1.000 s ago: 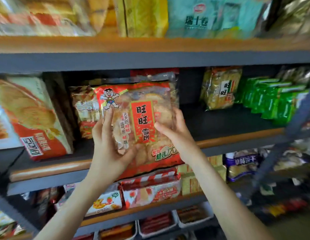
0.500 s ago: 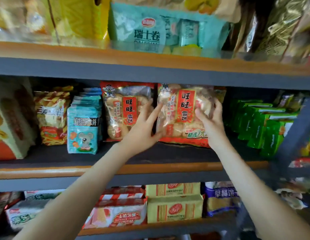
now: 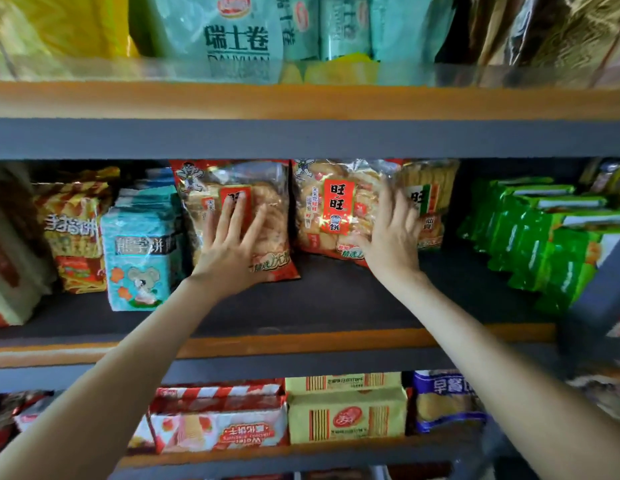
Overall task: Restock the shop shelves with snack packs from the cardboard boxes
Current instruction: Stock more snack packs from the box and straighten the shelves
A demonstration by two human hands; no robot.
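Observation:
Two red rice-cracker packs stand upright side by side at the back of the middle shelf (image 3: 301, 306). My left hand (image 3: 232, 244) lies flat, fingers spread, against the front of the left pack (image 3: 267, 209). My right hand (image 3: 391, 233) rests with spread fingers on the right edge of the right pack (image 3: 329, 209), partly covering a yellow-green cracker pack (image 3: 429, 199) behind it. Neither hand grips a pack. No cardboard box is in view.
A blue mouse-print biscuit pack (image 3: 139, 251) and an orange-striped pack (image 3: 73, 230) stand to the left. Green packs (image 3: 543, 237) line the right. Teal roll packs (image 3: 239, 32) fill the upper shelf. Wafer and yellow cracker packs (image 3: 346, 417) sit on the shelf below.
The pack I held in both hands has gone onto the middle shelf to the right of another one. Both hands have let go and now press flat on the two packs.

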